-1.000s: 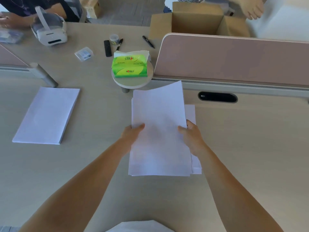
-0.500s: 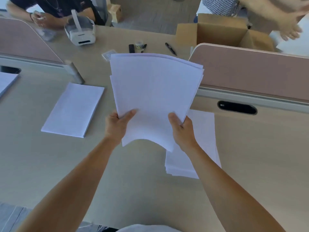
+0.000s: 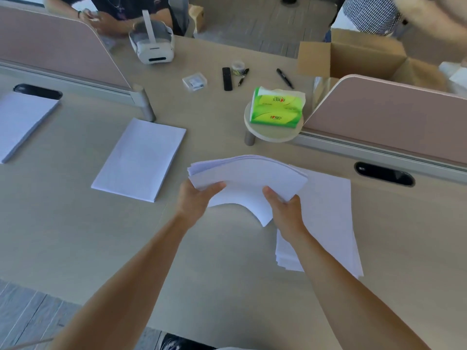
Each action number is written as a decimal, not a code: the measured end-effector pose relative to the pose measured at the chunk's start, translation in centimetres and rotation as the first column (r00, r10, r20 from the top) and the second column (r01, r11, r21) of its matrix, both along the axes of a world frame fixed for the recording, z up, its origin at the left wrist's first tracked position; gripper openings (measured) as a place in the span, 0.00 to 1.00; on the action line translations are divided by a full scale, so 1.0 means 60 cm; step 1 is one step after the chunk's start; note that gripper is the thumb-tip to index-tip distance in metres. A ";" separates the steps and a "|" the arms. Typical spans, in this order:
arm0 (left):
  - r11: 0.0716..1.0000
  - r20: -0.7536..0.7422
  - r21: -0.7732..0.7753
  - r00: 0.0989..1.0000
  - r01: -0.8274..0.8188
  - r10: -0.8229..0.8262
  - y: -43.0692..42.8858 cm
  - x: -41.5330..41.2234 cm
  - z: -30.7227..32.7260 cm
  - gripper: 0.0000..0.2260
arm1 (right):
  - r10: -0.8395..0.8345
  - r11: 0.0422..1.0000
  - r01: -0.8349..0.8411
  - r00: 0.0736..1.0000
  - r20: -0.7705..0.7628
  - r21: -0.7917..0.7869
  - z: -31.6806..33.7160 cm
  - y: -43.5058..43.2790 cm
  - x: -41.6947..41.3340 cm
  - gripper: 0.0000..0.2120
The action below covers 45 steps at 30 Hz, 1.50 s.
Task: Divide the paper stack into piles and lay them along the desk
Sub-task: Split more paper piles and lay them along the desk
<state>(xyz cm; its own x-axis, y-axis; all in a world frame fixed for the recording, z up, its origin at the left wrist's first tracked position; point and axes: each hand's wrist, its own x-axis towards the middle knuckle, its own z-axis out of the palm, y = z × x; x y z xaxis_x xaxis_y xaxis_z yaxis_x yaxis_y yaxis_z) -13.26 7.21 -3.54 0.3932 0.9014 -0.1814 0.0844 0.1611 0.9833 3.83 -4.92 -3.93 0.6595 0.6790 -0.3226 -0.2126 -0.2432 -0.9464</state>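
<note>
A bundle of white sheets hangs above the desk, bent and nearly level. My left hand grips its near left corner and my right hand grips its near right side. Under and to the right of the bundle, the rest of the paper stack lies flat on the desk. A laid pile rests to the left. Another pile lies at the far left edge.
A green tissue pack sits on a small round stand. Pink dividers run along the back. Pens, a remote, a white headset and a cardboard box lie beyond. Other people sit and stand at the far side.
I lifted a bundle off the stack with both hands, raised it upright, then tipped it down flat and shifted it left, uncovering the stack. My view has swung left.
</note>
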 end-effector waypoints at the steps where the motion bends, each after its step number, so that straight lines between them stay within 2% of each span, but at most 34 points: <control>1: 1.000 0.009 -0.002 1.000 -0.011 0.012 0.003 -0.001 0.002 0.13 | 0.004 1.000 -0.004 1.000 0.009 0.010 0.003 0.002 0.001 0.05; 4: 0.999 0.004 -0.011 1.000 0.031 -0.031 0.017 -0.014 0.006 0.14 | 0.067 0.998 -0.067 0.997 0.028 0.012 0.008 0.000 0.009 0.03; 9: 0.986 -0.041 -0.017 0.985 0.166 -0.166 0.028 -0.024 0.011 0.17 | 0.144 0.985 -0.139 0.988 0.048 -0.101 -0.008 -0.004 0.018 0.04; 13: 0.976 -0.045 -0.030 0.975 0.216 -0.217 0.033 -0.024 0.006 0.23 | 0.100 0.992 -0.105 0.992 0.078 0.062 -0.002 0.001 0.010 0.11; 15: 0.975 -0.062 -0.022 0.973 0.221 -0.222 0.036 -0.029 0.011 0.23 | 0.095 0.991 -0.106 0.988 0.119 0.086 0.001 0.001 0.014 0.12; 17: 0.976 -0.081 -0.003 0.973 0.216 -0.215 0.041 -0.032 0.008 0.18 | 0.128 0.990 -0.134 0.981 0.145 0.035 -0.005 -0.002 0.020 0.09; 19: 0.978 -0.138 0.022 0.970 0.206 -0.201 0.043 -0.035 0.000 0.10 | 0.166 0.985 -0.160 0.978 0.126 -0.057 -0.017 -0.009 0.024 0.05; 20: 0.982 -0.165 0.026 0.969 0.189 -0.182 0.043 -0.038 -0.006 0.08 | 0.166 0.984 -0.157 0.980 0.111 -0.090 -0.025 -0.012 0.026 0.05; 22: 0.991 -0.207 0.039 0.971 0.130 -0.120 0.043 -0.041 -0.020 0.13 | 0.150 0.983 -0.136 0.983 0.110 -0.123 -0.035 -0.018 0.031 0.06; 25: 0.968 -0.483 0.223 0.876 0.117 0.005 0.038 -0.047 -0.020 0.12 | 0.186 0.971 -0.151 0.964 0.188 -0.185 -0.044 -0.023 0.038 0.08; 27: 0.881 -0.580 0.414 0.813 0.228 0.062 0.031 -0.048 -0.013 0.11 | 0.219 0.958 -0.159 0.942 0.253 -0.237 -0.045 -0.025 0.041 0.09; 29: 0.801 -0.619 0.501 0.783 0.328 0.067 0.027 -0.047 -0.001 0.11 | 0.244 0.955 -0.168 0.912 0.328 -0.243 -0.043 -0.024 0.044 0.15; 32: 0.772 -0.626 0.519 0.778 0.367 0.052 0.030 -0.050 0.001 0.09 | 0.326 0.942 -0.245 0.829 0.455 -0.228 -0.034 -0.019 0.052 0.20; 35: 0.743 -0.631 0.548 0.773 0.383 0.066 0.034 -0.053 -0.002 0.09 | 0.438 0.894 -0.317 0.765 0.472 -0.317 -0.023 -0.018 0.059 0.25; 36: 0.740 -0.632 0.552 0.772 0.385 0.070 0.036 -0.055 -0.004 0.09 | 0.469 0.875 -0.315 0.739 0.484 -0.368 -0.020 -0.017 0.063 0.31; 38: 0.719 -0.653 0.562 0.753 0.410 0.081 0.042 -0.056 0.001 0.11 | 0.517 0.843 -0.324 0.711 0.478 -0.430 -0.018 -0.015 0.074 0.49; 39: 0.702 -0.668 0.564 0.740 0.435 0.078 0.048 -0.057 0.005 0.12 | 0.530 0.835 -0.332 0.696 0.484 -0.438 -0.022 -0.010 0.081 0.53; 40: 0.687 -0.663 0.575 0.745 0.444 0.074 0.055 -0.060 0.008 0.13 | 0.540 0.833 -0.348 0.683 0.492 -0.431 -0.016 -0.003 0.085 0.51; 42: 0.714 -0.626 0.571 0.777 0.406 0.060 0.070 -0.066 0.022 0.13 | 0.537 0.841 -0.376 0.662 0.523 -0.389 0.009 0.012 0.086 0.34; 43: 0.765 -0.586 0.525 0.811 0.372 0.008 0.077 -0.070 0.034 0.12 | 0.543 0.838 -0.394 0.661 0.518 -0.377 0.018 0.021 0.088 0.27; 45: 0.874 -0.488 0.309 0.851 0.375 -0.192 0.096 -0.080 0.044 0.10 | 0.569 0.821 -0.439 0.669 0.478 -0.365 0.034 0.037 0.097 0.22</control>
<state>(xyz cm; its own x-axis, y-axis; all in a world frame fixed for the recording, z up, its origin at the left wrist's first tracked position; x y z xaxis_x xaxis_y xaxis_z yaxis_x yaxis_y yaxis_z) -18.09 12.95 -0.92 0.6059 0.7932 -0.0614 0.4931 -0.3139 0.8114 9.65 -2.71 -1.90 0.3368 0.9222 -0.1902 0.5326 -0.3532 -0.7692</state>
